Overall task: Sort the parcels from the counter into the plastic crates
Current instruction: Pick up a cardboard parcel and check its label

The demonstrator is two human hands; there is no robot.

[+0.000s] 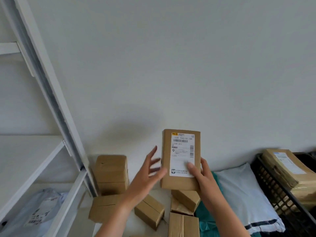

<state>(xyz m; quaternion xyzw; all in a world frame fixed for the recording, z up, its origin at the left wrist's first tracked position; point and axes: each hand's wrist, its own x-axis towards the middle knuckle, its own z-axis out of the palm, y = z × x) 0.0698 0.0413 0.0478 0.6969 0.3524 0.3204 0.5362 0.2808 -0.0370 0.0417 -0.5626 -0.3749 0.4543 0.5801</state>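
- Head view: right hand [204, 180] clamps its grip on the labelled parcel [181, 159], raised above the tabletop [165, 195].
- Left hand [148, 175] is spread apart beside it.
- Risk: the one-handed hold slips before reaching the black crate [268, 187].

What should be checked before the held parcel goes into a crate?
1. Right hand grips the parcel, thumb on its label: ok.
2. Left hand supports the parcel: cannot tell; it is open and blurred beside the left edge.
3. Label faces the camera: ok.
4. Black crate in view at right: ok.
5. Room in the crate: cannot tell; a large box already fills the visible part.
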